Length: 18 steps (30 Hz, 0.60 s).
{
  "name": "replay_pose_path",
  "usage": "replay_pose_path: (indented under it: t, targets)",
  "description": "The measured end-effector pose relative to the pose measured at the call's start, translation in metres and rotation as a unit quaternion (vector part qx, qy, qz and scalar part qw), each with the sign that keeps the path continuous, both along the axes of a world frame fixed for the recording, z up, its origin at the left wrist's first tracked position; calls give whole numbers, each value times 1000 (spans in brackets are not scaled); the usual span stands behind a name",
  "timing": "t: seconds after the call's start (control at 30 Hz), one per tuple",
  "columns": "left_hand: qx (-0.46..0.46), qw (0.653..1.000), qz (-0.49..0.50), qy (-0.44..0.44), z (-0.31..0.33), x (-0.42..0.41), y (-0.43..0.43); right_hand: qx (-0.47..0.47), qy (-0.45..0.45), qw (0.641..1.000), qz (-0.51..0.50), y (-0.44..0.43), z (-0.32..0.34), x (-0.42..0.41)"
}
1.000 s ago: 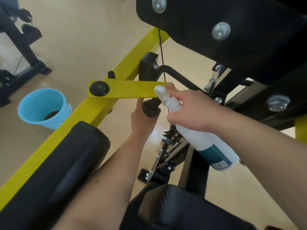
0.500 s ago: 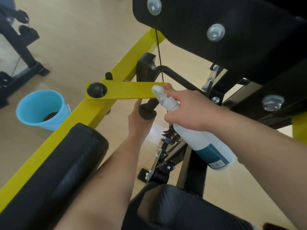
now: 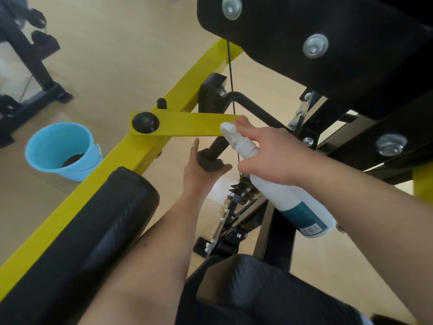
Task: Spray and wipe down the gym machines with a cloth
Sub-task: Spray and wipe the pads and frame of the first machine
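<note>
Fingers of the left hand (image 3: 199, 171) curl round a soft dark cloth (image 3: 210, 163) bunched on the machine's black handle (image 3: 216, 146), while the right hand (image 3: 269, 158), at three o'clock, clasps the seemingly light spray bottle (image 3: 295, 202) by its neck, forefinger at the trigger.

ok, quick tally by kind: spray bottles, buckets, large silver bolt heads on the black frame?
spray bottle: 1
blue bucket: 1
large silver bolt heads: 3
Total: 5
</note>
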<state>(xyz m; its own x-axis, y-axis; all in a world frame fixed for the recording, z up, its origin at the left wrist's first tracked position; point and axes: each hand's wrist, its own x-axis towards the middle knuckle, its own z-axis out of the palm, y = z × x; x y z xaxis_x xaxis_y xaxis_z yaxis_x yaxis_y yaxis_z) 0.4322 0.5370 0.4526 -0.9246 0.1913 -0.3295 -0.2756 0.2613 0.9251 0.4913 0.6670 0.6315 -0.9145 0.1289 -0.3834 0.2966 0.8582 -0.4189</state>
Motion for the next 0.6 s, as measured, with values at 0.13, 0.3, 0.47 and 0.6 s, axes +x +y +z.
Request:
replay_pose_path:
  t: [0.13,0.3,0.47,0.6]
  targets:
    - [53,997,51,0,-1,11,6,-8,1,1000,-1,1,0,-1]
    - [20,989,20,144,42,-4,31,-4,4,1000,-2,2,-6,-3]
    - [-36,996,27,78,-2,-5,11,8,2,1000,10,1,-2,1]
    - [-63,997,17,-33,-17,6,-13,19,-2,1000,14,-3,5,1]
